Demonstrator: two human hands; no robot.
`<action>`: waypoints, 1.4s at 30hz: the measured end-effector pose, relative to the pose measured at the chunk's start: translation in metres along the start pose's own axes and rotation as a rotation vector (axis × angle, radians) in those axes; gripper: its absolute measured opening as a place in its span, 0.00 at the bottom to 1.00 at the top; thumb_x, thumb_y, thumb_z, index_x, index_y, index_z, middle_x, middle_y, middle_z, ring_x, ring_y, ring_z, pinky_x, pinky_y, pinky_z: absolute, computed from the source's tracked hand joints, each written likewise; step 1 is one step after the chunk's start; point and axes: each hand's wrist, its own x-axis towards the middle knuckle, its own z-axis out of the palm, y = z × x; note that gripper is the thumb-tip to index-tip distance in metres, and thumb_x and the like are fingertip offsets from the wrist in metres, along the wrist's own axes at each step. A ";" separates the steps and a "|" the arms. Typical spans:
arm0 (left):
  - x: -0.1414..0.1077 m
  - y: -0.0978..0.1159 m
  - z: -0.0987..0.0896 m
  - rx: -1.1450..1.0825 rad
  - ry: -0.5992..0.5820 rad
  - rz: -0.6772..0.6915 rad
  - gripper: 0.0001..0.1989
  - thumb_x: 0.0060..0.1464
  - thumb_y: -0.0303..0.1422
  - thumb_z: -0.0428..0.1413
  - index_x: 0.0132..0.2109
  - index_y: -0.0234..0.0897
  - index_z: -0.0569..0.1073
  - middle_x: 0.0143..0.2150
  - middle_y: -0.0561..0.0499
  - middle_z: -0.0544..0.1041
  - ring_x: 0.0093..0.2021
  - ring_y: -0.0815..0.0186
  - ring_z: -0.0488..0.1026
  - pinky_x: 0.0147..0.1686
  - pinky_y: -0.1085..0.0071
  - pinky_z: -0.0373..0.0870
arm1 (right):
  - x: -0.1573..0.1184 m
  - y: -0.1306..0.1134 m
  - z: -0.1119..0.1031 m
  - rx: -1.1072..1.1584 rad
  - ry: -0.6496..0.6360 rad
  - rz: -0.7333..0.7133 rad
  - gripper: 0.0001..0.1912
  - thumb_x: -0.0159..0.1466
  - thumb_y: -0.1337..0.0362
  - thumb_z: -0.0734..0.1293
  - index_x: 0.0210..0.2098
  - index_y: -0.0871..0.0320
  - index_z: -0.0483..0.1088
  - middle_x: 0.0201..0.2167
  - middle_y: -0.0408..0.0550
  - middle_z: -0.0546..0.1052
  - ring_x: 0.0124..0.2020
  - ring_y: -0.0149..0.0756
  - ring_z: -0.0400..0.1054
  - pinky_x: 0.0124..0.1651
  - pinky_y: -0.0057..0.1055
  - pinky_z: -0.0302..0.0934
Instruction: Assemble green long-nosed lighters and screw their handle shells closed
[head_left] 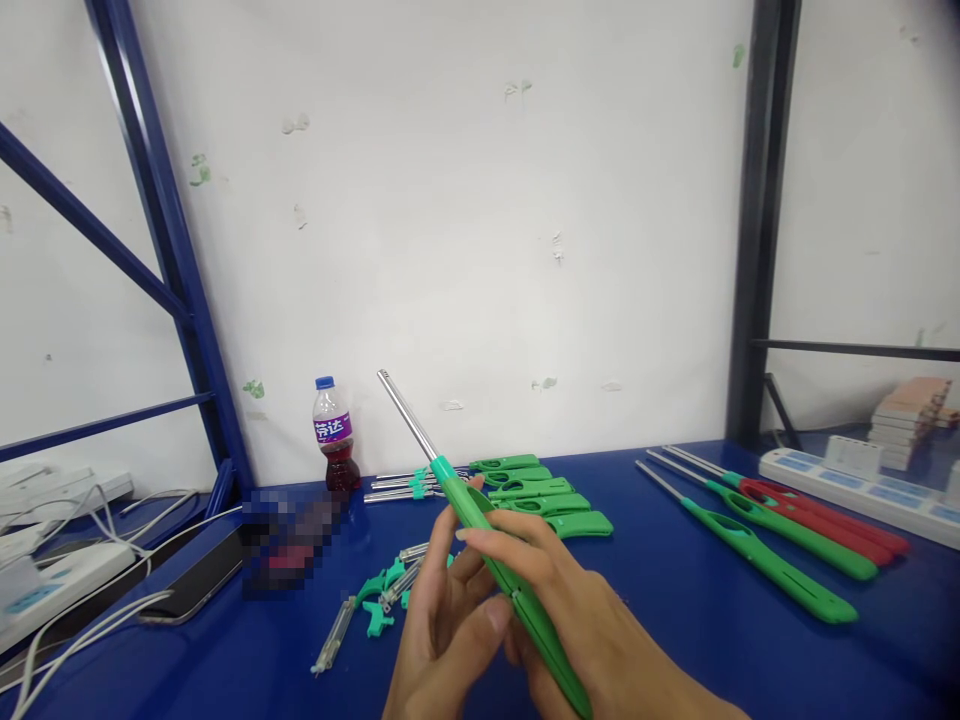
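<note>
A green long-necked lighter [517, 590] with a metal tube slants up to the left between my hands. My left hand [450, 630] is curled around its underside, the thumb against the handle. From the right, my right hand [577, 600] closes over the green body, fingers on its upper side. Behind my hands lie several green handle shells [581, 523] and metal tubes [397, 486] with teal collars. Left of my left hand are clear inner parts [335, 635] and small teal pieces [377, 618], some hidden by that hand.
Green lighters [772, 563] and red ones [825, 520] lie at the right, before a white power strip [862, 485]. A bottle [334, 435] stands at the wall. A phone [199, 580], white cables and another power strip [67, 590] are at the left of the blue table [660, 640].
</note>
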 end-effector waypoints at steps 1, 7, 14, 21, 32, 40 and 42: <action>0.000 0.000 0.000 0.007 -0.006 -0.004 0.56 0.56 0.46 0.70 0.80 0.48 0.47 0.66 0.38 0.75 0.63 0.42 0.74 0.47 0.62 0.76 | 0.000 0.001 0.000 0.010 0.003 -0.013 0.46 0.65 0.76 0.59 0.76 0.34 0.49 0.71 0.53 0.65 0.33 0.34 0.76 0.37 0.35 0.71; 0.000 0.000 0.001 0.007 0.004 -0.013 0.58 0.56 0.45 0.71 0.80 0.49 0.44 0.64 0.38 0.77 0.61 0.43 0.75 0.46 0.62 0.76 | -0.001 -0.002 -0.001 -0.038 -0.040 0.055 0.46 0.65 0.77 0.58 0.76 0.32 0.49 0.72 0.51 0.64 0.36 0.35 0.76 0.39 0.36 0.69; 0.002 -0.001 0.002 0.003 0.015 -0.005 0.59 0.55 0.44 0.71 0.80 0.46 0.43 0.64 0.35 0.77 0.60 0.43 0.77 0.36 0.68 0.74 | 0.000 -0.004 -0.002 -0.045 -0.050 0.054 0.48 0.64 0.78 0.58 0.76 0.33 0.48 0.73 0.51 0.63 0.38 0.36 0.78 0.41 0.36 0.71; 0.005 -0.003 0.003 0.007 0.044 0.001 0.60 0.54 0.44 0.73 0.80 0.50 0.42 0.62 0.36 0.79 0.58 0.45 0.79 0.39 0.67 0.76 | -0.001 -0.002 0.001 0.067 0.035 0.002 0.47 0.63 0.77 0.59 0.77 0.37 0.49 0.73 0.53 0.63 0.43 0.40 0.80 0.38 0.33 0.75; 0.002 0.004 0.007 0.032 0.039 0.004 0.61 0.55 0.44 0.72 0.81 0.46 0.41 0.59 0.35 0.80 0.53 0.46 0.81 0.30 0.71 0.72 | 0.004 -0.005 0.002 0.137 0.147 -0.058 0.47 0.63 0.79 0.59 0.74 0.33 0.50 0.70 0.46 0.68 0.66 0.44 0.70 0.59 0.38 0.74; 0.000 0.000 0.001 0.016 0.052 0.002 0.62 0.53 0.45 0.73 0.80 0.46 0.43 0.63 0.34 0.79 0.63 0.39 0.75 0.53 0.56 0.77 | 0.004 0.005 0.009 0.184 0.157 -0.146 0.47 0.63 0.76 0.59 0.76 0.37 0.49 0.70 0.54 0.67 0.35 0.34 0.79 0.30 0.29 0.73; 0.000 0.000 0.001 0.008 0.049 0.007 0.61 0.53 0.45 0.73 0.80 0.47 0.43 0.64 0.35 0.78 0.65 0.39 0.74 0.55 0.55 0.76 | 0.004 0.006 0.010 0.170 0.152 -0.137 0.47 0.62 0.76 0.59 0.76 0.36 0.49 0.70 0.54 0.67 0.32 0.33 0.78 0.29 0.30 0.73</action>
